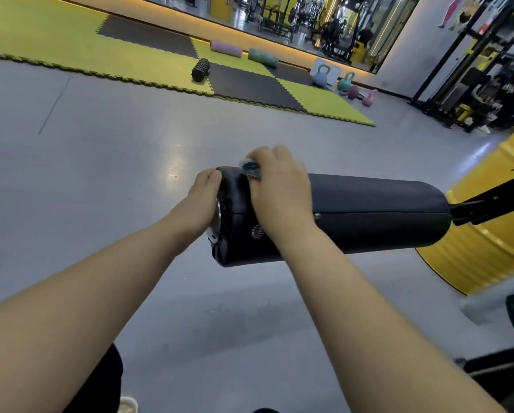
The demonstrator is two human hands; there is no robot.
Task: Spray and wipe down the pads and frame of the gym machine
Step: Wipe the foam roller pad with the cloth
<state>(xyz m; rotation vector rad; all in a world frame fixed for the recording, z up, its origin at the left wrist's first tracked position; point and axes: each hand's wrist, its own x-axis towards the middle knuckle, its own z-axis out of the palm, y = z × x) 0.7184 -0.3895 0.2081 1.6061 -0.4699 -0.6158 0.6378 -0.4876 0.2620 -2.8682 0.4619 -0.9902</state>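
A black cylindrical roller pad (377,216) of the gym machine lies across the middle of the view, joined at its right end to a black frame arm (488,204). My right hand (282,192) presses a blue-grey cloth (251,169) onto the top of the pad near its left end; only a corner of the cloth shows past my fingers. My left hand (203,201) grips the pad's left end cap, where a metal ring shows. No spray bottle is in view.
A yellow drum (488,257) stands right behind the pad. Grey floor spreads around. Farther off lie yellow and black foam mats (71,40), foam rollers (200,70), kettlebells (348,83) and a black rack (470,70) at the right.
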